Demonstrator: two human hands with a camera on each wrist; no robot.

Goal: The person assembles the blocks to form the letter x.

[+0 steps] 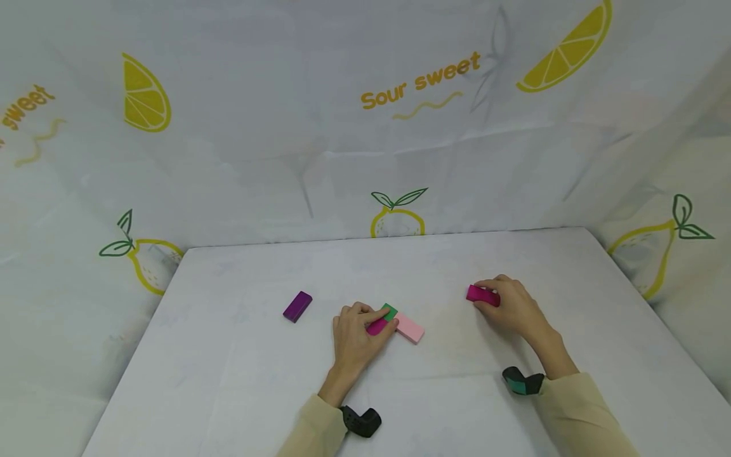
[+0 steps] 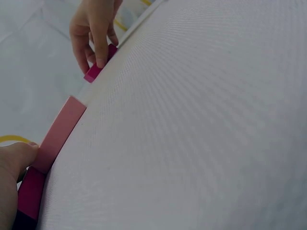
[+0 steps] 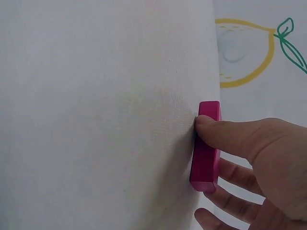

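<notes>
On the right side of the table, my right hand pinches a magenta block between thumb and fingers. The right wrist view shows this magenta block with the thumb across one face. Near the middle, my left hand pinches another magenta block, which its fingers partly cover. A green block lies at that block's far end, under the index fingertip. Beside them a light pink block lies flat, its near end by the left thumb; the left wrist view shows the pink block meeting the magenta one.
A dark purple block lies by itself left of my left hand. White cloth covers the table. Behind it hangs a white sheet printed with lemons. Each wrist wears a dark camera mount.
</notes>
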